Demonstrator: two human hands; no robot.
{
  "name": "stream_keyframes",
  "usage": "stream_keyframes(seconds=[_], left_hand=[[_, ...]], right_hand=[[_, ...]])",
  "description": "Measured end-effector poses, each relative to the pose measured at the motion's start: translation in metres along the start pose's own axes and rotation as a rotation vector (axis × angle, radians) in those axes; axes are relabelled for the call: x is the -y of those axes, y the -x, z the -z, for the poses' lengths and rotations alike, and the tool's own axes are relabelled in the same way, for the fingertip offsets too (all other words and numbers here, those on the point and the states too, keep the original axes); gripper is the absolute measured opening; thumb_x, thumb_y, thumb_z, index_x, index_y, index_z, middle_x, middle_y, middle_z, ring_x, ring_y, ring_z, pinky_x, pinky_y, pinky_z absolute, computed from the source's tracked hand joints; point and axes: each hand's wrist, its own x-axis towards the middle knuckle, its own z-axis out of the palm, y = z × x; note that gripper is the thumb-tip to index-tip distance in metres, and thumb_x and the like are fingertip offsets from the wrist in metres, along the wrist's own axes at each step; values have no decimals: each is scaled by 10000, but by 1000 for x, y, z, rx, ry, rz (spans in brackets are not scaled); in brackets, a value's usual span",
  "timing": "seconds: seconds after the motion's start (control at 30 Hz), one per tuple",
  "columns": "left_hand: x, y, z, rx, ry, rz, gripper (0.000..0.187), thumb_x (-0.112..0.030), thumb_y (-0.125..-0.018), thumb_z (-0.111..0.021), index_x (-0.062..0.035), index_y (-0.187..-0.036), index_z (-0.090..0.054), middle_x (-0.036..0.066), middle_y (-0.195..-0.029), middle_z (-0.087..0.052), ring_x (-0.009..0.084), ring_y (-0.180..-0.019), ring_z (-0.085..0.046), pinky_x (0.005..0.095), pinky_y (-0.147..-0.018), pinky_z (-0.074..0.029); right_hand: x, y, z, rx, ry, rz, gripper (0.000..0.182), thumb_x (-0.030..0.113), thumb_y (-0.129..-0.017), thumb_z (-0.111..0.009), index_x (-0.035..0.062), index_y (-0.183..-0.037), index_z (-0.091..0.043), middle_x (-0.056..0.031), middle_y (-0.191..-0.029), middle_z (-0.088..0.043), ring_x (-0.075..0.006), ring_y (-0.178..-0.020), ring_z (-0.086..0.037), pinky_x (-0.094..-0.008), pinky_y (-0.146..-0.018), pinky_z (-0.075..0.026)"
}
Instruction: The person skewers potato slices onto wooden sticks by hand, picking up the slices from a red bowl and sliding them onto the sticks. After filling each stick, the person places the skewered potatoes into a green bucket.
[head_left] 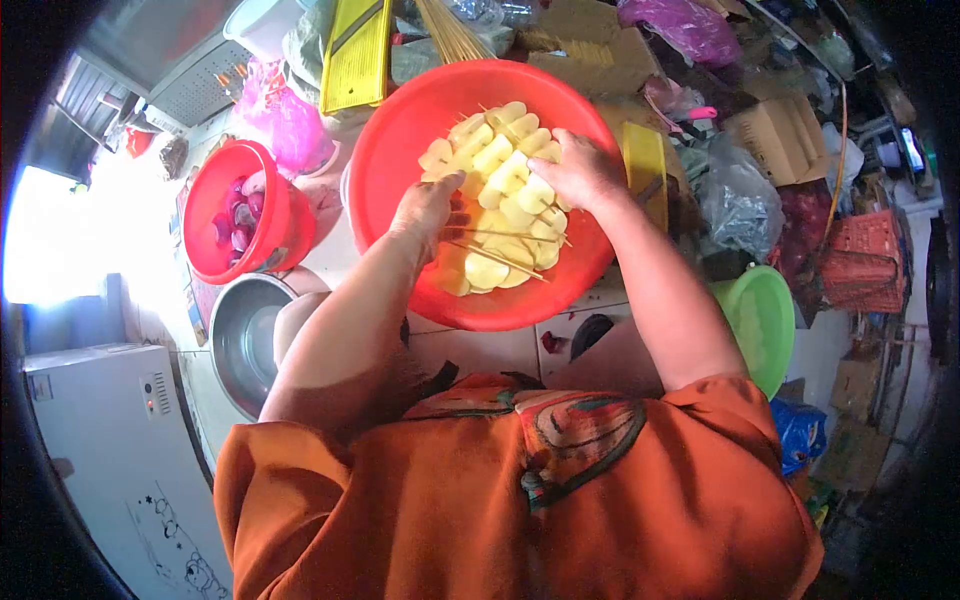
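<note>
A large red basin (pixel 385 150) holds pale yellow slices (pixel 505 180) threaded on thin wooden skewers (pixel 500 260). My left hand (pixel 428 208) is at the left side of the pile, fingers apart, with skewer ends close below it. On the right side of the pile, my right hand (pixel 578 168) has its thumb and fingers around the edge of the upper slices. Its fingertips are partly hidden, and both hands are inside the basin.
A red bucket (pixel 290 225) with purple onions stands at the left, above a metal bowl (pixel 225 345). Yellow slicers (pixel 357 60) lie beyond and right of the basin. A green basin (pixel 762 325), plastic bags and cardboard (pixel 780 140) are at the right; a white appliance (pixel 120 450) is lower left.
</note>
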Motion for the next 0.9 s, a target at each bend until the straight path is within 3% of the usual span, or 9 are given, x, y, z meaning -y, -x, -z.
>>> stream_keyframes(seconds=[0.2, 0.3, 0.43, 0.5, 0.63, 0.7, 0.83, 0.9], left_hand=[[12, -30, -13, -38, 114, 23, 206, -224, -857, -577, -31, -927, -560, 85, -772, -581, 196, -559, -572, 307, -492, -486], [12, -28, -22, -66, 43, 25, 152, -199, -852, -581, -49, -866, -573, 60, -726, -579, 181, -557, -569, 298, -500, -488], [5, -19, -28, -29, 31, 69, 140, -181, -843, -589, -45, -874, -576, 67, -710, -582, 168, -562, -580, 289, -481, -479], [6, -23, -27, 104, 33, 89, 130, -165, -862, -570, -35, -867, -568, 66, -703, -575, 162, -555, -573, 282, -466, -467], [18, -30, -34, 102, 28, 76, 128, -155, -875, -554, -28, -861, -557, 65, -693, -563, 159, -542, -561, 279, -443, -446], [23, -31, -35, 128, 25, 65, 183, -191, -882, -563, -10, -897, -567, 86, -769, -599, 184, -587, -597, 284, -489, -497], [21, -17, -40, 54, -36, 73, 191, -171, -866, -560, 4, -942, -555, 96, -775, -599, 193, -587, -598, 277, -499, -506], [25, -15, -42, -33, 125, 22, 221, -156, -844, -560, 6, -993, -536, 98, -801, -601, 194, -616, -599, 282, -524, -514]], right_hand=[[0, -9, -8, 21, -63, -37, 581, 342, -768, -659, 3, -1207, -485, -195, -1148, -572, -305, -1060, -557, -373, -914, -434], [1, -10, -5, 30, -173, -57, 564, 303, -752, -683, 1, -1190, -495, -187, -1148, -576, -292, -1049, -568, -367, -899, -444], [-8, -17, -12, 35, -257, -44, 563, 249, -738, -704, -2, -1193, -487, -178, -1133, -586, -264, -1034, -579, -348, -885, -451], [-22, -23, -20, 45, -313, 28, 574, 202, -736, -706, -4, -1216, -467, -172, -1115, -594, -243, -1026, -581, -335, -884, -451], [-22, -15, -13, 55, -375, 30, 592, 170, -733, -706, -6, -1236, -449, -175, -1106, -595, -230, -1024, -579, -326, -882, -451], [-19, -13, -9, 78, -308, 51, 603, 171, -729, -705, -2, -1245, -445, -175, -1130, -584, -238, -1038, -574, -325, -887, -449], [-15, -11, -4, 103, -264, 20, 621, 191, -719, -712, 7, -1249, -445, -175, -1158, -569, -254, -1054, -567, -335, -900, -443], [-11, -9, -1, 84, -172, 41, 658, 220, -701, -727, 15, -1256, -441, -175, -1174, -561, -272, -1066, -560, -346, -917, -435]])
